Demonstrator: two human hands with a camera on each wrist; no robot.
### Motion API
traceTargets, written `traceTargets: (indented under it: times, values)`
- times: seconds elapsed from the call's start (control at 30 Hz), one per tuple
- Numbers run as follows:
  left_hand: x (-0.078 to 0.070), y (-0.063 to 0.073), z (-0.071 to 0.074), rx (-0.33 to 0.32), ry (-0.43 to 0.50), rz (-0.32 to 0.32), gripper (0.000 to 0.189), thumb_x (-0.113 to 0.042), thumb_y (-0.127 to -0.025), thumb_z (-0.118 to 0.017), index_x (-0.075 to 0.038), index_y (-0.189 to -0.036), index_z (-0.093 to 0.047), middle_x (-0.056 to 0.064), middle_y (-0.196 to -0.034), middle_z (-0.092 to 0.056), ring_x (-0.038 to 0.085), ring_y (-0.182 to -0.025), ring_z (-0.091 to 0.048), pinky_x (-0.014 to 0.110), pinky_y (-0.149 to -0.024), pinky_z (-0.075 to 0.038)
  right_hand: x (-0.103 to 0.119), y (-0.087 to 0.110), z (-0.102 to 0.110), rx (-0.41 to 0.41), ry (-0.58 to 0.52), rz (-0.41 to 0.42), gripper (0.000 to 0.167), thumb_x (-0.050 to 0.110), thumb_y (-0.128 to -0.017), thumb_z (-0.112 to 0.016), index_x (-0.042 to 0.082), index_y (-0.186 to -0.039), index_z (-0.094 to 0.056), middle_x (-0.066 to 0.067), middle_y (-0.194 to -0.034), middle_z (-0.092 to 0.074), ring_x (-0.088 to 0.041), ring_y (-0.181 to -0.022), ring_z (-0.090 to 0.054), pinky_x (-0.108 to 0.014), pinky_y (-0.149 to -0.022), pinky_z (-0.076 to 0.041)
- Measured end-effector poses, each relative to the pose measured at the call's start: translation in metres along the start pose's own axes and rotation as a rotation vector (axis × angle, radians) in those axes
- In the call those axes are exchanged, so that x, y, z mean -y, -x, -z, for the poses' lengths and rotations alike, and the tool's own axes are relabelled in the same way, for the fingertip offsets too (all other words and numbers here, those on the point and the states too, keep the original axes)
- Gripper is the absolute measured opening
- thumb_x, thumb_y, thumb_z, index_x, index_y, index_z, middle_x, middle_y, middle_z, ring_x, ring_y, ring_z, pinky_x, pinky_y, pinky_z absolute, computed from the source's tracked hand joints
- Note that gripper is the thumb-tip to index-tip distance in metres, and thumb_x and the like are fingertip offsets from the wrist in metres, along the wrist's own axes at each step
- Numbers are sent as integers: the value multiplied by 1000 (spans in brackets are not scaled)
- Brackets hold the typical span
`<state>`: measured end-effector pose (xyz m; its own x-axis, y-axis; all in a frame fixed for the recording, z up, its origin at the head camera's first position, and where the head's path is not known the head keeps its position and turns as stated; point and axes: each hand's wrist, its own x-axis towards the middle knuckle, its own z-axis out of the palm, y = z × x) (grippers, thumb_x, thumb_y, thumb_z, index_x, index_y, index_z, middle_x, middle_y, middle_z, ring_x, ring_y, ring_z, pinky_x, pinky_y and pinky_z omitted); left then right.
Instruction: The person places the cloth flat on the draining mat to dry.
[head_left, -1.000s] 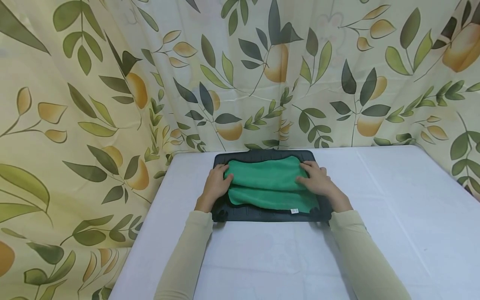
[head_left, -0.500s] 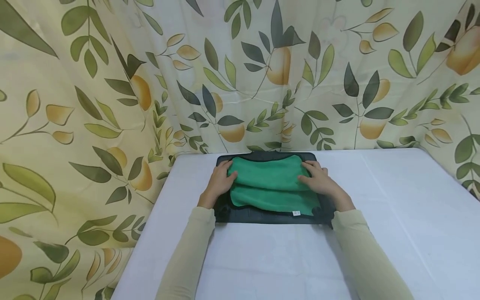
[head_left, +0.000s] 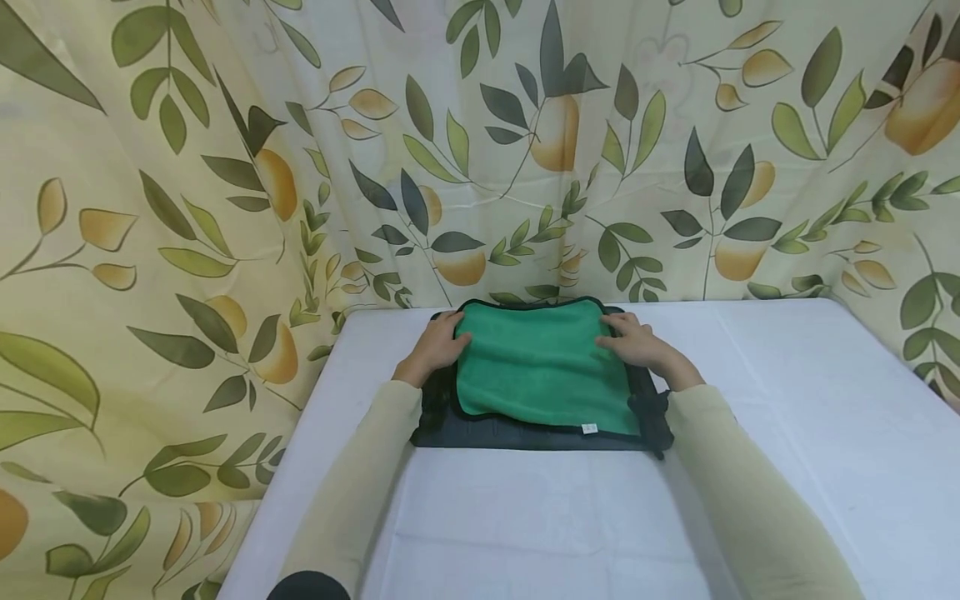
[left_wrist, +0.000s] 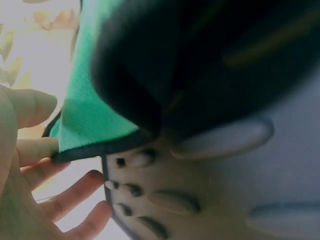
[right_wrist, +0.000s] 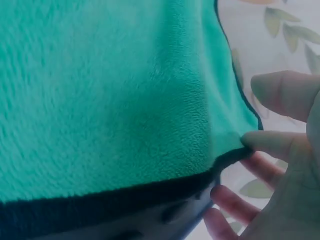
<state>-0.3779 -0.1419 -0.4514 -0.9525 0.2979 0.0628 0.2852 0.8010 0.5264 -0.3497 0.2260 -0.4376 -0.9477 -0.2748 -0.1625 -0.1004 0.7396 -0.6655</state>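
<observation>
A green plush cloth (head_left: 540, 367) with black edging and a small white tag lies spread over a dark mat (head_left: 495, 433) in the head view. The mat shows raised oval bumps in the left wrist view. My left hand (head_left: 438, 342) is at the cloth's far left corner, its fingers loosely extended and the thumb apart from the index finger; the index finger touches the edge. At the far right corner, my right hand (head_left: 637, 343) touches the edging (right_wrist: 232, 156) with its index fingertip, thumb raised clear. Under the cloth, much of the mat is hidden.
A white-covered table (head_left: 780, 433) carries the mat near its far edge. Behind and to the left hangs a curtain (head_left: 480, 150) printed with leaves and fruit. A dark rounded shape (head_left: 309, 586) shows at the bottom by the left sleeve.
The cloth's far edge has moved up and away over the mat's far side, and the fold across its middle has flattened out. Both hands moved slightly away with it.
</observation>
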Motion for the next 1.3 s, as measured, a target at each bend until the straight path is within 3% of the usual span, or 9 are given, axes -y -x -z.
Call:
traceTargets:
  times: [0.2,0.57,0.8,0.93,1.03,1.13,1.3]
  values:
    - [2,-5,-1,40,-79,35,57,-28,-107,-48,-5,-158,-35,18,-165,-32,46,-149,-33,61,-118,-33,-1,-6,-2,32,30,-25,66,27,-107,-47,-9,-157,-24,-35,-160,-10,-67,-143,0,-80,-112,-10]
    - [2,-13,-2,79,-176,69,65,-31,-103,-57,-9,-160,-34,13,-167,-31,45,-147,-31,61,-114,-34,-7,-16,-2,42,52,-48,68,28,-106,-47,-10,-157,-23,-36,-160,-9,-67,-142,5,-80,-112,-7]
    - [8,-11,-7,142,-183,71,66,-35,-102,-56,-13,-161,-33,14,-166,-33,47,-148,-25,63,-115,-29,-12,-14,-2,41,66,-26,73,36,-104,-51,-8,-156,-27,-38,-157,-14,-66,-141,-1,-80,-111,-9]
    - [12,-4,-5,134,-165,54,65,-38,-102,-58,-16,-159,-36,17,-162,-37,46,-145,-31,64,-114,-30,-17,-7,-3,4,84,6,70,33,-103,-52,-7,-156,-29,-38,-156,-18,-62,-138,-10,-77,-108,-18]
    - [16,6,-1,107,-129,37,59,-37,-101,-60,-15,-155,-45,19,-151,-50,43,-136,-40,62,-109,-35,-20,3,-2,-28,120,41,65,28,-104,-53,-7,-155,-32,-39,-154,-23,-57,-132,-20,-73,-104,-26]
    - [20,19,3,68,-61,6,49,-30,-101,-61,-10,-145,-54,16,-126,-64,35,-115,-54,52,-98,-45,-20,18,0,-41,137,84,61,25,-104,-55,-8,-151,-37,-39,-150,-33,-54,-128,-30,-71,-101,-32]
    - [20,42,9,63,55,-36,26,-19,-101,-63,-8,-125,-64,7,-92,-67,19,-79,-60,34,-73,-49,-19,44,-1,-30,117,167,50,21,-104,-58,-9,-142,-49,-33,-138,-52,-51,-126,-47,-65,-101,-42]
